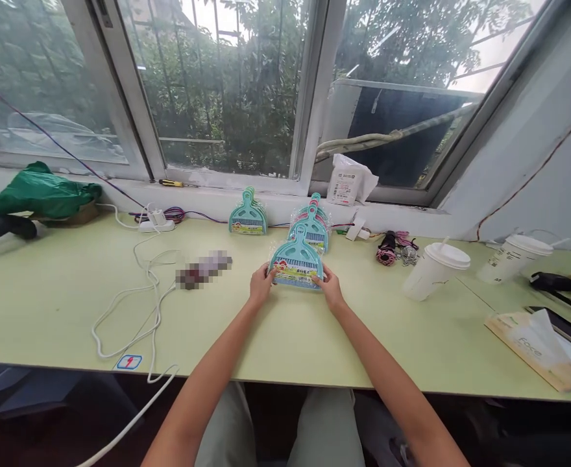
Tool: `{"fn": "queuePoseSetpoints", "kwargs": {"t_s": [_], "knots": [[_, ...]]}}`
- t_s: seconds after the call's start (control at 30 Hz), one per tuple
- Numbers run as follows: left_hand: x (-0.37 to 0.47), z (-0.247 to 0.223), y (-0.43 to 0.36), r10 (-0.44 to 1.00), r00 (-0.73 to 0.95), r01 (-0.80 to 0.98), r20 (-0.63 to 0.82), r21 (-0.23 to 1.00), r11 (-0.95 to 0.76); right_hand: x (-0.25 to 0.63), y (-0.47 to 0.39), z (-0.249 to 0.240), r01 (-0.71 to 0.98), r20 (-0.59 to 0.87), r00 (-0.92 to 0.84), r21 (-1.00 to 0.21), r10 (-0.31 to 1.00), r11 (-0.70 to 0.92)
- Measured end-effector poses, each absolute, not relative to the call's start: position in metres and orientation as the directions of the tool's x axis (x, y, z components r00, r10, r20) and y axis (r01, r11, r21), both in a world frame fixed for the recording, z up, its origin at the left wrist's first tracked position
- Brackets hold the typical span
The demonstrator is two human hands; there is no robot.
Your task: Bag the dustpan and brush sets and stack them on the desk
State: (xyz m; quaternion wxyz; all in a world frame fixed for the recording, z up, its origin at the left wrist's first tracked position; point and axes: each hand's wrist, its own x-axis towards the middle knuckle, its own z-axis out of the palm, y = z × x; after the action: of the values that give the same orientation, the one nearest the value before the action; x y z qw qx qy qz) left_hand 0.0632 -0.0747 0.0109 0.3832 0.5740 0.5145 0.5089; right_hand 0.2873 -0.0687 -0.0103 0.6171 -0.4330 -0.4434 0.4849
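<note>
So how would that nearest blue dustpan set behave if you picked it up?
The dustpan set looks like thin moulded plastic, so probably stiff and light. Its shiny clear wrapper may feel slippery.

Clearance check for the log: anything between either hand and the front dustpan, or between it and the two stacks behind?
Nothing visible between left hand or right hand and front dustpan; they hold its sides. Only bare table shows toward left stack. Right stack is directly behind, partly hidden; any gap: can't tell.
</note>
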Motion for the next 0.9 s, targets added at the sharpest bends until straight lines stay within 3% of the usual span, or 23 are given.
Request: {"fn": "queuePoseSetpoints", "kwargs": {"t_s": [0.1,0.17,0.43,0.63,0.77,0.9], "knots": [[0.055,0.01,-0.072,0.956,-0.177,0.339,0.235,0.926,-0.165,0.275,-0.063,-0.011,-0.199,0.139,0.046,-0.969,0.989,0.145],[0.049,0.011,-0.07,0.933,-0.244,0.401,0.264,0.904,-0.151,0.263,-0.051,-0.012,-0.18,0.161,0.088,-0.968,0.983,0.175],[0.007,0.016,-0.053,0.717,-0.534,0.44,0.447,0.872,-0.216,0.163,0.055,-0.007,-0.055,0.318,0.206,-0.94,0.925,0.336],[0.007,0.011,-0.048,0.76,-0.466,0.407,0.454,0.872,-0.272,0.095,0.137,-0.01,0.157,0.41,0.211,-0.91,0.888,0.383],[0.011,0.004,-0.042,0.767,-0.423,0.432,0.483,0.851,-0.298,0.074,0.166,-0.018,0.404,0.505,0.33,-0.839,0.797,0.365],[0.014,0.0,-0.039,0.751,-0.421,0.458,0.509,0.834,-0.308,0.067,0.173,-0.024,0.542,0.573,0.393,-0.776,0.719,0.322]]}}
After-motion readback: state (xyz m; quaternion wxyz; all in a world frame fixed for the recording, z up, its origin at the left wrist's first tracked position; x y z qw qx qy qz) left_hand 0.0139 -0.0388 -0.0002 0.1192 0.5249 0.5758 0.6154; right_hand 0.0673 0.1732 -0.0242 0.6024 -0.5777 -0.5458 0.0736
